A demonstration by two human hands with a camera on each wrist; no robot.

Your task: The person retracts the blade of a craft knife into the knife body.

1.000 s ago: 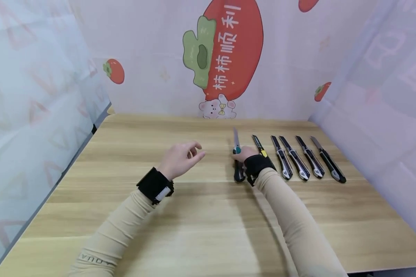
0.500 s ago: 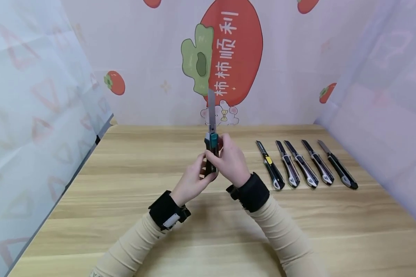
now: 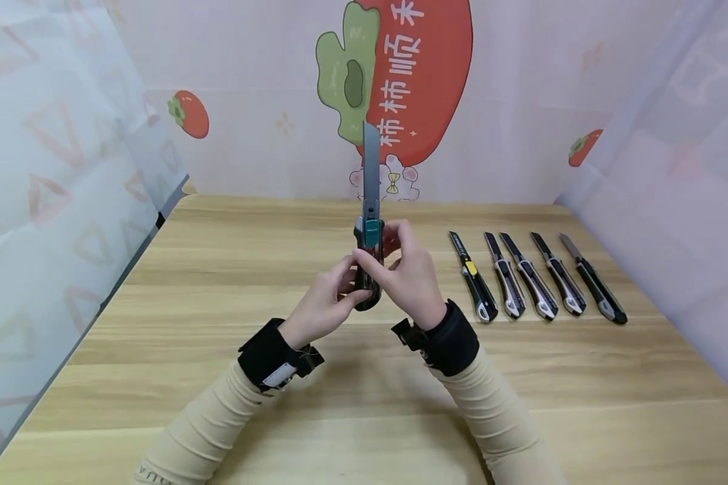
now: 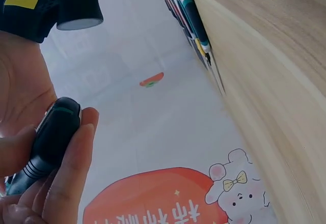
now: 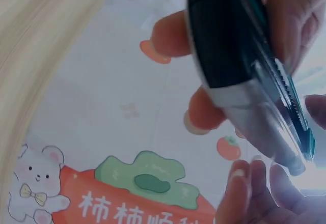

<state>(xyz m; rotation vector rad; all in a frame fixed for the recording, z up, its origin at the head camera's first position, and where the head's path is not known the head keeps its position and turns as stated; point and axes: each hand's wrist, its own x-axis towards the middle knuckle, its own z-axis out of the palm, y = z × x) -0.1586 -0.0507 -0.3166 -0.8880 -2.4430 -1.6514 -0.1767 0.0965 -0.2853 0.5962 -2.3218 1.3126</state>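
Both hands hold a utility knife up in front of the body in the head view, its teal slider (image 3: 372, 233) facing the camera. Its long bare blade (image 3: 371, 162) points upward, overlapping the printed backdrop. My left hand (image 3: 318, 306) pinches the lower end of the black handle, thumb in front. Higher up, my right hand (image 3: 414, 279) grips the handle from the right, its thumb across the front and fingers behind. The left wrist view shows the handle's dark butt (image 4: 56, 132) between thumb and fingers. In the right wrist view, the knife's handle (image 5: 219, 35) runs past the right fingers.
Several more utility knives lie in a row on the table's right side, blades pointing away. Nearest is one with a yellow slider (image 3: 472, 269); the outermost is a black knife (image 3: 600, 289). The wooden table (image 3: 218, 236) meets a printed cloth backdrop (image 3: 255, 155) behind and at both sides.
The right hand has lifted the teal-slider knife off the table and brought it left. The left hand has come in and taken its lower end. Lately, both hands hold it nearly still.
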